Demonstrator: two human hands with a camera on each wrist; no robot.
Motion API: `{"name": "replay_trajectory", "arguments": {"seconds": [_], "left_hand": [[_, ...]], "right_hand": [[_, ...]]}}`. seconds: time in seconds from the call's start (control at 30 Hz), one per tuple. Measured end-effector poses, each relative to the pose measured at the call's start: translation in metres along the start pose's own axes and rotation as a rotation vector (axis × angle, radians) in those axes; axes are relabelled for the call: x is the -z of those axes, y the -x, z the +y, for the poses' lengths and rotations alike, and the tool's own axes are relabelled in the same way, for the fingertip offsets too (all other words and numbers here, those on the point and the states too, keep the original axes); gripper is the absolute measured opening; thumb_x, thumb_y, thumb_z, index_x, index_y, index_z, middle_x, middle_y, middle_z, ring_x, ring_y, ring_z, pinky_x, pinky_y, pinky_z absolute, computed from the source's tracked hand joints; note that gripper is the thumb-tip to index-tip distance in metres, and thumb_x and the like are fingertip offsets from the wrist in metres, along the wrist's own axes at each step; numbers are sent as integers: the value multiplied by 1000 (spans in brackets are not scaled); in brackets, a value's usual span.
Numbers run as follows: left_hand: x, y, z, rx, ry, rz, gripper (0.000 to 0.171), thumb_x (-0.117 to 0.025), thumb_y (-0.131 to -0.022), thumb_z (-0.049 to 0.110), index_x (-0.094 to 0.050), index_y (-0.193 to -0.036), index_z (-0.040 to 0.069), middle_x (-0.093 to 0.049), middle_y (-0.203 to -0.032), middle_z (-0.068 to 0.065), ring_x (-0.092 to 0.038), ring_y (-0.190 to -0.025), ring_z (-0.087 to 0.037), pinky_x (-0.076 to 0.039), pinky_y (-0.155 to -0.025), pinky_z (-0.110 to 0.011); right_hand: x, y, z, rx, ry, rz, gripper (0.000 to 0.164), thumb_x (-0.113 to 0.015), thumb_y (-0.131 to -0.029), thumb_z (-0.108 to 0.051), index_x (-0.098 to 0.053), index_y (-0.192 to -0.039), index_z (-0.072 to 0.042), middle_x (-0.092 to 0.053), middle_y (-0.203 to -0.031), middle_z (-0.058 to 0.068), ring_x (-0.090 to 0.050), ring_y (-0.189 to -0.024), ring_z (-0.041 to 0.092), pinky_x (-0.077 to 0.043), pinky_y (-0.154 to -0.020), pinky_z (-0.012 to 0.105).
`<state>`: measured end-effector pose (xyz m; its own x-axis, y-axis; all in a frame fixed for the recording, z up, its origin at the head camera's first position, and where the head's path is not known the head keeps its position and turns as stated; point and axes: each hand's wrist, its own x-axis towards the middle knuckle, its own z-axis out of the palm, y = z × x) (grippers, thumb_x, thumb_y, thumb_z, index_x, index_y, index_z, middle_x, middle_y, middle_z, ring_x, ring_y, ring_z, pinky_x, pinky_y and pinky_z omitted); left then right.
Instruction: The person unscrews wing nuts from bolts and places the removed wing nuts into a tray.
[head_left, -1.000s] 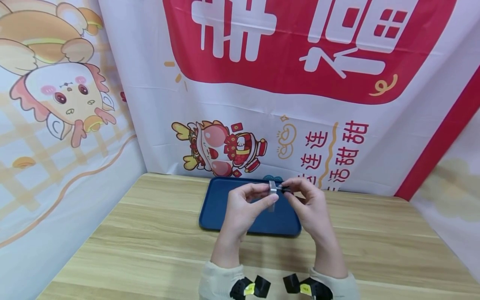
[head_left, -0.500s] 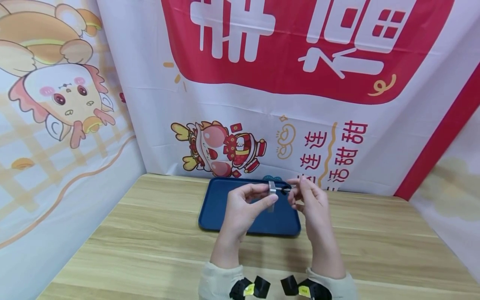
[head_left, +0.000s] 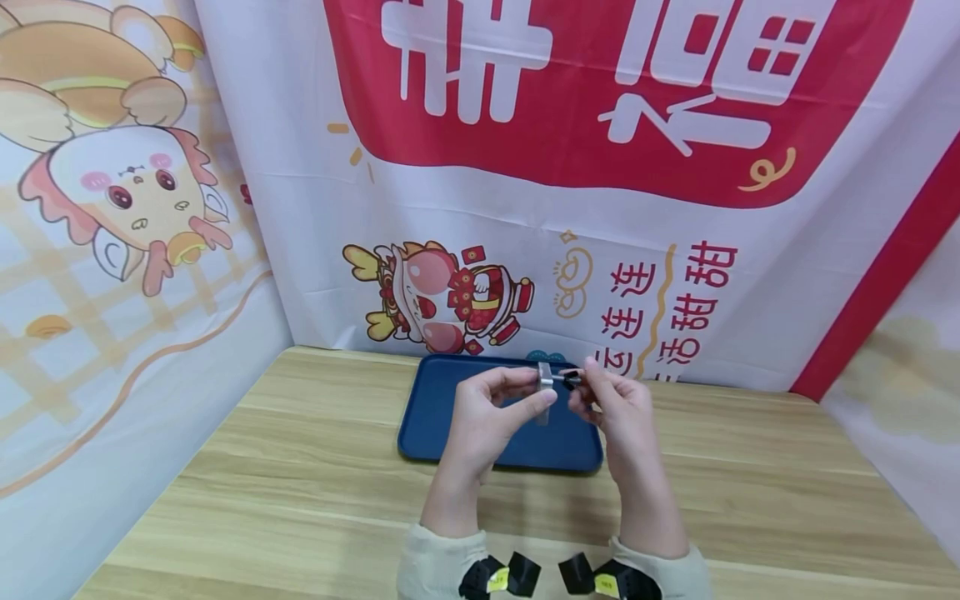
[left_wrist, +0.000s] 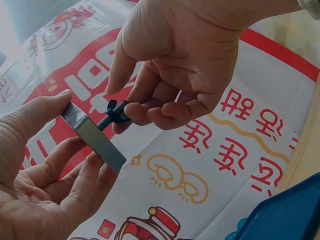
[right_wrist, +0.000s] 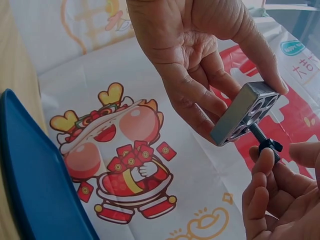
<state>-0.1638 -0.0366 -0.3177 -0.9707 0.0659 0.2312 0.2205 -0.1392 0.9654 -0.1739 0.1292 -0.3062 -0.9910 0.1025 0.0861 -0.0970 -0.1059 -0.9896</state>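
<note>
My left hand (head_left: 491, 412) holds a flat rectangular metal block (left_wrist: 95, 135), thumb on one end and fingers along the other side. From the block's hollowed face (right_wrist: 252, 112) sticks a threaded bolt (left_wrist: 104, 123), carrying a black wing nut (right_wrist: 270, 145). My right hand (head_left: 626, 412) is at the wing nut, its fingers curled with the fingertips against it. The right thumb (left_wrist: 120, 75) stands a little off the nut in the left wrist view. Block and bolt are up in the air above a blue tray (head_left: 427, 417).
The tray lies on a wooden table (head_left: 315, 467), close to its back edge. Behind it hangs a printed white and red cloth (head_left: 315, 208), and another printed cloth (head_left: 150, 367) covers the left side. Each sleeve carries a black strap with a yellow label.
My right fingers came off the wing nut to the right, spreading a little, then moved back left to it. The left hand and the metal block have stayed in place.
</note>
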Motion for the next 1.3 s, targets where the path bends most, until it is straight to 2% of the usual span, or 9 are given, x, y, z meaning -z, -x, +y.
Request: {"name": "replay_trajectory", "arguments": {"seconds": [0.13,0.53,0.83,0.97,1.13,1.3], "left_hand": [[0,0,1,-8,4,-3,32,-78,-85,12,-72,-115,2,-72,-112,-14,-67,-99,-16,-57,-82,-26],[0,0,0,-18,-15,-8,32,-79,-85,13,-72,-115,3,-72,-112,-13,-66,-99,-16,-56,-88,-31],[0,0,0,-14,-9,-9,31,-78,-85,12,-72,-115,3,-72,-112,-13,-66,-99,-16,-57,-87,-31],[0,-1,-1,-15,-13,-12,31,-79,-85,12,-72,-114,3,-72,-112,-13,-66,-99,-16,-56,-88,-31],[0,-1,-2,-12,-14,-18,32,-78,-85,13,-72,-115,3,-72,-111,-13,-66,-98,-16,-57,-87,-30],[1,-1,-1,6,-12,-14,32,-79,-85,15,-72,-116,5,-72,-111,-12,-66,-99,-16,-57,-85,-28]], "right_hand": [[0,-1,0,-2,21,5,38,-57,-101,-29,-70,-68,-16,-61,-60,-6,-62,-61,6,-54,-68,24],[0,0,1,35,24,22,31,-64,-98,-23,-74,-69,-20,-64,-59,-8,-64,-60,4,-53,-62,20],[5,-2,2,48,63,-52,18,-65,-97,-19,-77,-85,-22,-71,-73,-9,-69,-74,4,-57,-73,20],[9,-1,3,72,92,-97,14,-65,-97,-18,-78,-100,-12,-74,-81,-10,-70,-81,5,-56,-78,21],[13,-1,3,122,133,-148,32,-64,-97,-17,-68,-119,7,-76,-90,-13,-71,-88,4,-56,-82,20],[16,-3,5,201,188,-194,36,-63,-98,-15,-63,-124,9,-74,-102,-8,-68,-95,4,-54,-87,19]]}}
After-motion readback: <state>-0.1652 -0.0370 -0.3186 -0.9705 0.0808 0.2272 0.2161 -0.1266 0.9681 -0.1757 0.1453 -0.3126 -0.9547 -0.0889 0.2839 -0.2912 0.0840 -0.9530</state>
